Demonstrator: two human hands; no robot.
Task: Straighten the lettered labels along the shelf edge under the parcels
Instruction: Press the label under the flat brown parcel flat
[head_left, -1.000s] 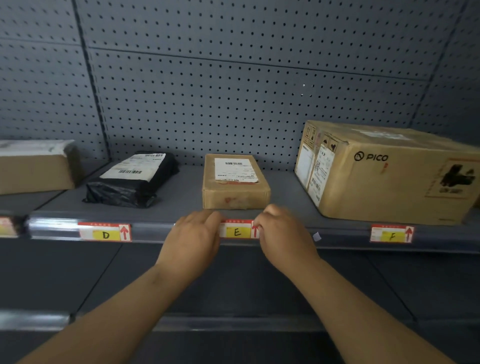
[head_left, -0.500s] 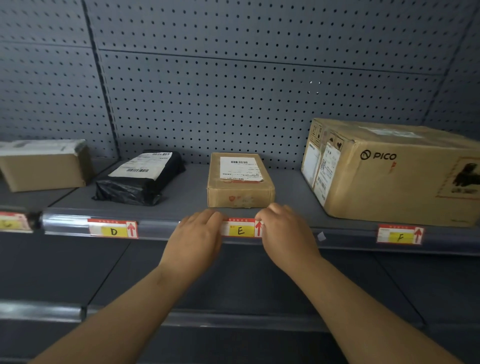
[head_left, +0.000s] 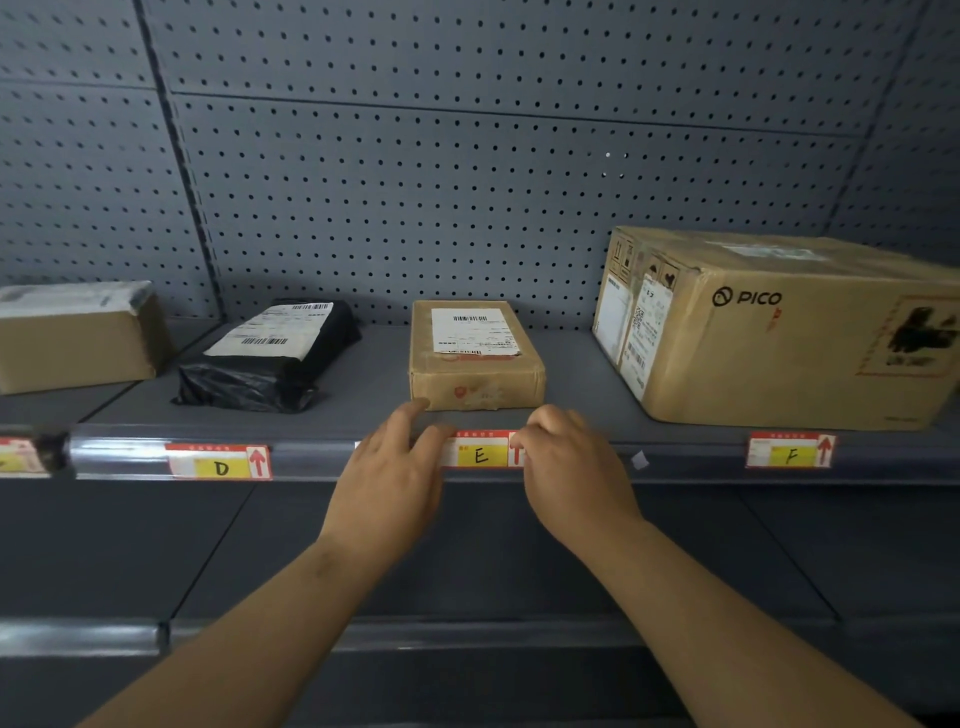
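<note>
The lettered labels sit in the strip along the grey shelf edge (head_left: 685, 460). The E label (head_left: 480, 456), red and yellow, lies between my two hands. My left hand (head_left: 389, 478) rests at its left end with fingers spread and the index finger up on the shelf top. My right hand (head_left: 571, 467) is curled over its right end, hiding the red arrow. The D label (head_left: 221, 462) is to the left, slightly tilted. The F label (head_left: 789, 451) is to the right, tilted and partly out of the strip.
Above the labels stand a black bag parcel (head_left: 270, 358), a small brown box (head_left: 475, 358) and a large PICO carton (head_left: 779, 332). Another box (head_left: 78, 338) and a partial label (head_left: 18, 456) are at far left. A white scrap (head_left: 640, 460) sticks to the strip. A lower shelf (head_left: 467, 631) lies below.
My left hand's fingers have spread, and its index finger has lifted onto the shelf top by the small box. My right hand stays on the E label's right end.
</note>
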